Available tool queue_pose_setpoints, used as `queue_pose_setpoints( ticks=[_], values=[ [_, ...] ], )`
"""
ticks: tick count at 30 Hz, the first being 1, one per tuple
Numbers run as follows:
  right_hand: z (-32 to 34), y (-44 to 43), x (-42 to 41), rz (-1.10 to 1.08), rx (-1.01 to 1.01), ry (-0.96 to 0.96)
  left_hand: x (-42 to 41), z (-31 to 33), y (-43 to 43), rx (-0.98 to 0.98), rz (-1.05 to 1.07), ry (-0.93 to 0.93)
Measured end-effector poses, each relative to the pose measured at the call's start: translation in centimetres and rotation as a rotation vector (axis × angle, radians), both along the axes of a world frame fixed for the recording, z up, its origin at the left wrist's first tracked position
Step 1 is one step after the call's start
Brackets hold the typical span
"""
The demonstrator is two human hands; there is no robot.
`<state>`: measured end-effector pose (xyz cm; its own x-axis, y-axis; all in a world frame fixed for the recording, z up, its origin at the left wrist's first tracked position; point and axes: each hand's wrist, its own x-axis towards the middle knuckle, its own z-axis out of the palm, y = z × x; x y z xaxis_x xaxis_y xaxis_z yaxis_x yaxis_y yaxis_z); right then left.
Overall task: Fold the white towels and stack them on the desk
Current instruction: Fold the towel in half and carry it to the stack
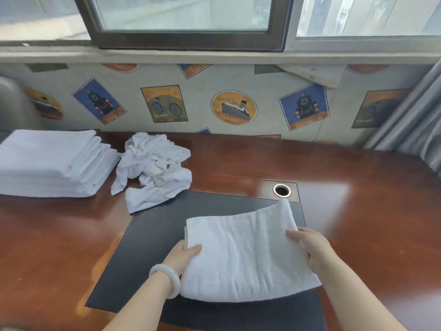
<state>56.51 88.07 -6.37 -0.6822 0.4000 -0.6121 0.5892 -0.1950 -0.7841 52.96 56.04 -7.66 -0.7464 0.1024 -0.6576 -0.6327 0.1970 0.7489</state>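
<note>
**Fingers (194, 249) on both ends: white towel (248, 254) mid-fold over the black mat (152, 235)**

Left hand (183, 258) pinches the towel's nine o'clock edge. The thumb lies on top and the other fingers are tucked under, out of sight. Right hand (312, 249) grips the three o'clock edge the same way, so both hands are grasping cloth, neither loose. A pale bangle (167, 279) sits on the left wrist.

The towel is already doubled, with layers showing at the left edge. Its near part lies on the mat at the front of the desk (358, 211), while the far right corner arches up off the surface. Just past that corner, at one o'clock, is a metal-ringed grommet hole (282, 190).

Now the score. At ten o'clock from the towel, well apart, stands the folded stack (47, 163), several towels deep and fairly square. Just beside it, at eleven o'clock, is the crumpled heap (155, 168). It looks like more than one towel, though I can't count them.

My read is that the job is well along but not finished. This towel looks to need at least one more fold before it goes on the stack, and then the heap remains. Beyond the desk, at twelve o'clock, are wallpaper (233, 107) printed with ships and trains and a window (186, 13).
</note>
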Motion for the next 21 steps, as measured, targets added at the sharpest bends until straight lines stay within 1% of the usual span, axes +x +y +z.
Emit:
queue_pose_setpoints(
  ticks=[6, 9, 14, 18, 21],
  values=[
    [4.3, -6.8, -3.5, 0.116, -0.075, 0.145, -0.9, 4.8, -6.5, -0.121, 0.177, 0.226],
    [6.5, -11.4, -5.5, 0.172, -0.104, 0.185, -1.0, 7.1, -11.1, -0.123, 0.255, 0.304],
    [8.9, -20.7, -8.8, 0.267, -0.128, 0.244, -0.6, 9.4, -20.5, -0.162, 0.370, 0.373],
    [9.4, -30.0, -11.9, 0.314, -0.160, 0.254, -0.4, 10.2, -29.5, -0.198, 0.479, 0.440],
    [9.4, -37.1, -13.5, 0.357, -0.203, 0.261, -0.9, 10.6, -36.6, -0.221, 0.530, 0.454]
  ],
)
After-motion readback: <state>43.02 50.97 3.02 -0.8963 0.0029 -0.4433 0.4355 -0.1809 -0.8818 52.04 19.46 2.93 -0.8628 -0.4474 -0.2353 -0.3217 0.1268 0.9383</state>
